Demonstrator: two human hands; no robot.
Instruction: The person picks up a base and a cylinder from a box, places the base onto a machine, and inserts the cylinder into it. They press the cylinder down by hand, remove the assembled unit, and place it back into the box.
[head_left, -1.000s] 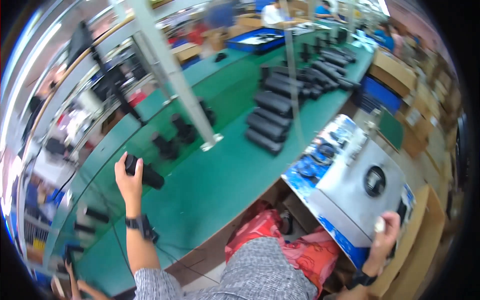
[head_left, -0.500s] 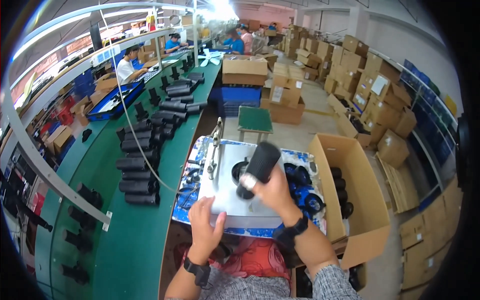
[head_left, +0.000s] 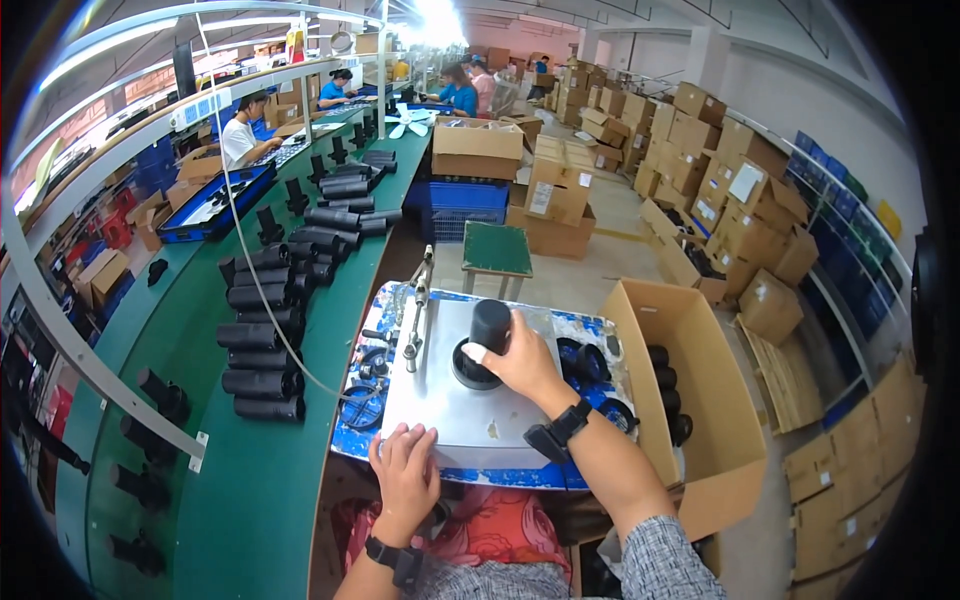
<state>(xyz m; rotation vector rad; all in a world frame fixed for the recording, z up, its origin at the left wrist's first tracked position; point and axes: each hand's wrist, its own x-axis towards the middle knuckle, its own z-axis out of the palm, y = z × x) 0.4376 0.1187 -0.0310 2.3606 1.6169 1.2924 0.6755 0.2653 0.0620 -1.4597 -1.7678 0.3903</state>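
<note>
Right hand (head_left: 520, 362) is gripping the black cylinder (head_left: 489, 328), upright mid-plate (head_left: 450, 420); left hand (head_left: 405, 478) is resting flat, fingers spread, on the plate's near edge.

Single head-worn fisheye view, looking down, close over grey fixture plate (head_left: 470, 420), aisle beyond

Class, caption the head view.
Right hand seats a black cylinder on a grey fixture plate; left hand steadies it.

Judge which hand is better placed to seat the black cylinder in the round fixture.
Right. The right hand already grips the black cylinder over the round fixture; the left hand lies flat on the metal plate's near edge.
</note>
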